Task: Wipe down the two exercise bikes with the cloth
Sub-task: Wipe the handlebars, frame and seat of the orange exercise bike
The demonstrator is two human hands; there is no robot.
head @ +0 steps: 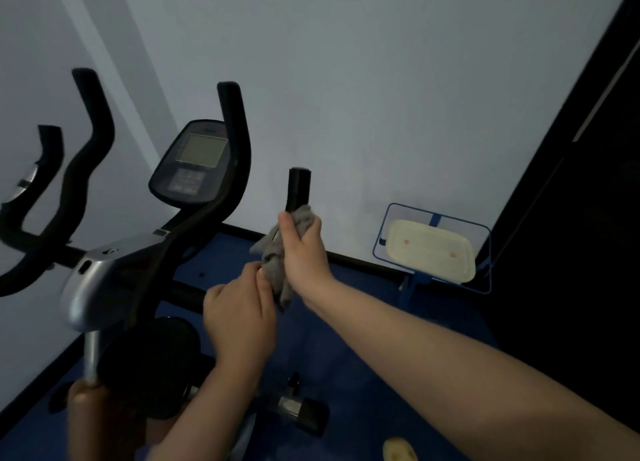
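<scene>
Gripping cloth [277,252] round handlebar [298,188], right hand [304,249]; left hand [239,308] seemingly clasping below.

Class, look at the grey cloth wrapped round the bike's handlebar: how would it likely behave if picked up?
The grey cloth probably flops: its tail droops below the right hand. It seems light and soft, bunching easily round the handlebar. Unlikely to roll or break.

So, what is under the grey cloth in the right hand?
The cloth is wrapped round the black handlebar, gripped by the right hand. The bar's top sticks out; the wrapped part is hidden. The left hand holds below.
</scene>
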